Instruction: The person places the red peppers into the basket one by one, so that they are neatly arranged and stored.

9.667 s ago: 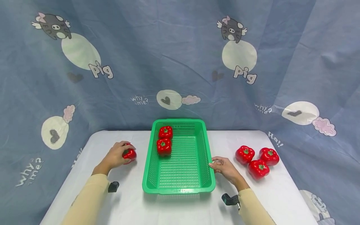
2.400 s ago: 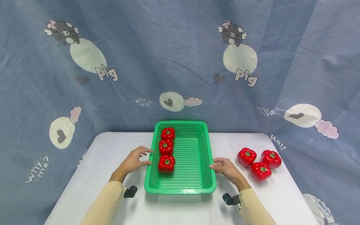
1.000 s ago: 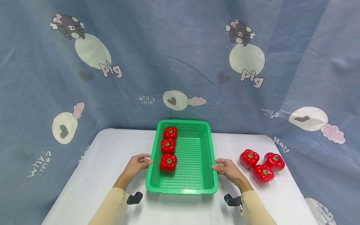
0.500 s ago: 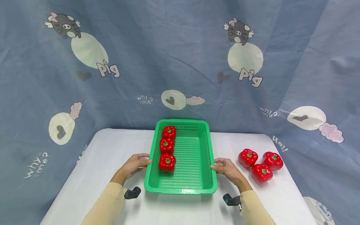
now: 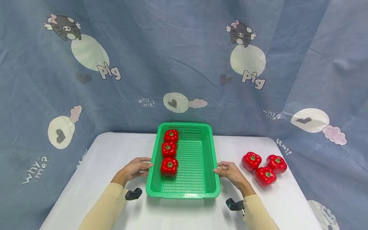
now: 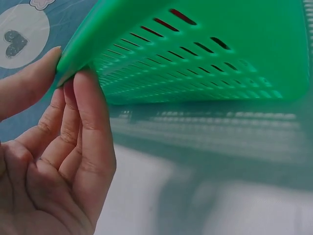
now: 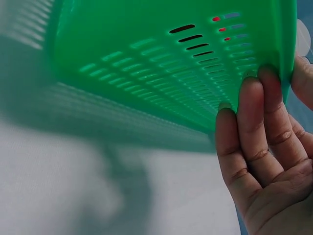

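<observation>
A green plastic basket with slotted sides stands in the middle of the table. On its left rim my left hand has a pinch grip; the left wrist view shows the thumb over the rim and the fingers beneath it. My right hand pinches the opposite rim, its fingers against the slotted wall in the right wrist view. Inside, along the left wall, three glossy red bell peppers stand in a row: a far one, a middle one and a near one.
Right of the basket, three more red bell peppers sit clustered on the white table. A blue printed curtain hangs behind the table and along its sides.
At first my left hand held a bell pepper left of the basket. That pepper now lies nearest in the row inside, and the left hand has closed on the left rim. The right hand stays put.
</observation>
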The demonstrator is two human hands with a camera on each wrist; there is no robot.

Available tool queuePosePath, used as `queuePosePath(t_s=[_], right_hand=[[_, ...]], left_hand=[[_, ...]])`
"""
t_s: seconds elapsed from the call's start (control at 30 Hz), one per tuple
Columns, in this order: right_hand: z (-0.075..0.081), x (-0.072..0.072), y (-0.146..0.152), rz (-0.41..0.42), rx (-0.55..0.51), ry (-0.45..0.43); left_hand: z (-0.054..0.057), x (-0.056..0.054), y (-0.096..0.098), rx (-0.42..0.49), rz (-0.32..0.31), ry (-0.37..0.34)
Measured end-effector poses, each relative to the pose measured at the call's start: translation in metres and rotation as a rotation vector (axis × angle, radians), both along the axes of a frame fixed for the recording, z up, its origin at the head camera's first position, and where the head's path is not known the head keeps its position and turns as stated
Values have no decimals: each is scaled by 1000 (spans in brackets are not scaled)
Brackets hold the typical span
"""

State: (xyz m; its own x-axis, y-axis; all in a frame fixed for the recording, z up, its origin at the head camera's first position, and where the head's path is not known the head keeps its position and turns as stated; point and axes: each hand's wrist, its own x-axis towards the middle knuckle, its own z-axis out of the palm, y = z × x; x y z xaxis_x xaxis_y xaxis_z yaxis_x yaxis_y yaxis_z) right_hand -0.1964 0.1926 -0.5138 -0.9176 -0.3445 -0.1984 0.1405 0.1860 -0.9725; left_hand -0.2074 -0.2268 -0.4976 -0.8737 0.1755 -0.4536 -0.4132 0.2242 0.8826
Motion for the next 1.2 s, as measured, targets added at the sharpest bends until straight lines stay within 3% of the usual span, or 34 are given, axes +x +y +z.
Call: queuePosePath(t_s=[0.23, 0.57, 0.77, 0.97, 1.2], right_hand=[[0, 1, -8, -31, 46, 42], [-3, 7, -13, -188, 110, 97], [-2, 17, 8, -296, 94, 148], [2, 30, 40, -404, 126, 257], [11, 42, 66, -554, 289, 283]], left_hand=[[0, 1, -5, -3, 17, -23], [2, -1, -7, -21, 16, -32], [0, -1, -5, -27, 45, -48], [2, -2, 0, -85, 49, -29], [5, -4, 3, -143, 41, -10]])
